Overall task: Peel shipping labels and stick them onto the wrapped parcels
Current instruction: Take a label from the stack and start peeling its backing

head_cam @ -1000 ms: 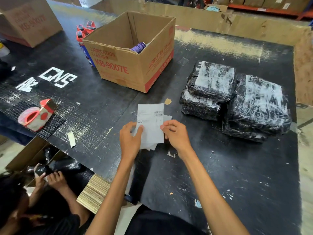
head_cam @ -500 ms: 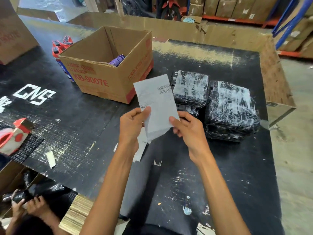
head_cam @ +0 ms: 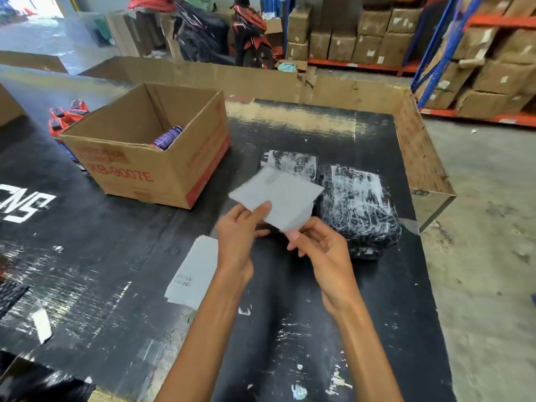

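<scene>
Near the middle of the frame, the left hand (head_cam: 237, 227) pinches the lower left edge of a pale grey rectangular paper shipping label (head_cam: 277, 195) between thumb and fingers, closed firmly on it. The right hand (head_cam: 319, 248) sits just below the sheet's lower right corner, its fingers loosely curled and thumb tip touching or nearly touching the edge; whether it truly grips the paper I cannot tell. The sheet is blurred and tilted, held above the black tabletop (head_cam: 319, 329) and partly in front of the black plastic-wrapped parcels (head_cam: 359, 204) at centre right. A further stack of printed label sheets (head_cam: 194, 274) lies flat at lower centre left, beside the left forearm. An open brown cardboard box (head_cam: 150, 152) stands at upper left.

Peeling looks barely begun. The risk is that the thin label curls and sticks to itself or to the fingers once its backing separates, or tears if the corner is pulled unevenly. Glossy, wrinkled wrap could also leave the label creased.
</scene>
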`<control>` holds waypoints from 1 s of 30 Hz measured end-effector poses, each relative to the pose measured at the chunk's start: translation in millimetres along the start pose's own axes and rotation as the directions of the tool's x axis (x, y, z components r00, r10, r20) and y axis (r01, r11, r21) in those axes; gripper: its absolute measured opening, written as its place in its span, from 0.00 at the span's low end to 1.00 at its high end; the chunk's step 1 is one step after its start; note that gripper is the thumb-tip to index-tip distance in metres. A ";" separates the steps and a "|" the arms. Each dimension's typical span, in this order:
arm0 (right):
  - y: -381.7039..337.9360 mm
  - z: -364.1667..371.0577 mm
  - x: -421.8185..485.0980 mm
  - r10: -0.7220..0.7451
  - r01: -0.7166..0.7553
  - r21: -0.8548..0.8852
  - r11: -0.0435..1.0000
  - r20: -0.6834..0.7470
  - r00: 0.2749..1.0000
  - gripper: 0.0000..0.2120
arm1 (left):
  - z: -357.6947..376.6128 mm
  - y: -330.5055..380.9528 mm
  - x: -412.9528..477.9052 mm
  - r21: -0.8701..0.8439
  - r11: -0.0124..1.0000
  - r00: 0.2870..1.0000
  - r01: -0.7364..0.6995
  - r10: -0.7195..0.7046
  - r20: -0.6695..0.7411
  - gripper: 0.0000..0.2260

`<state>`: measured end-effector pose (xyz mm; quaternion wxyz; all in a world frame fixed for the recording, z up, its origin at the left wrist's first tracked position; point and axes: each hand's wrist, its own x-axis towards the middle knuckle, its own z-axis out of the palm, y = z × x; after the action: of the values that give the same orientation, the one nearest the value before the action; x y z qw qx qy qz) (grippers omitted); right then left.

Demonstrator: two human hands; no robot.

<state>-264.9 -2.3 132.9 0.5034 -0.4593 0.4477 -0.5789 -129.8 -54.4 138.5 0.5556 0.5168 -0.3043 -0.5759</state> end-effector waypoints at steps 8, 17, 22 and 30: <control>-15.8 -11.5 -6.4 -0.140 0.140 -0.070 0.988 0.004 0.990 0.03 | 0.0 -6.6 -30.0 0.326 0.887 0.936 -0.326 0.255 0.240 0.12; -19.8 -18.6 -9.9 -0.280 0.222 -0.541 0.811 -0.026 0.960 0.08 | -4.0 -3.4 -47.5 0.268 0.881 0.876 -0.390 0.266 0.402 0.10; -23.6 -20.0 -12.3 -0.280 0.239 -0.589 0.772 0.021 0.960 0.05 | -3.1 -2.6 -47.4 0.281 0.863 0.869 -0.420 0.294 0.398 0.09; -22.4 -22.4 -13.2 -0.213 0.205 -0.485 0.850 0.040 0.976 0.02 | -3.1 -7.5 -38.0 0.173 0.960 0.932 -0.220 0.154 0.328 0.08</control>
<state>-289.8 14.2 149.9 0.3022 -0.6126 0.5301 -0.5025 -135.1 -16.0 140.5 0.4965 0.4428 -0.4943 -0.5596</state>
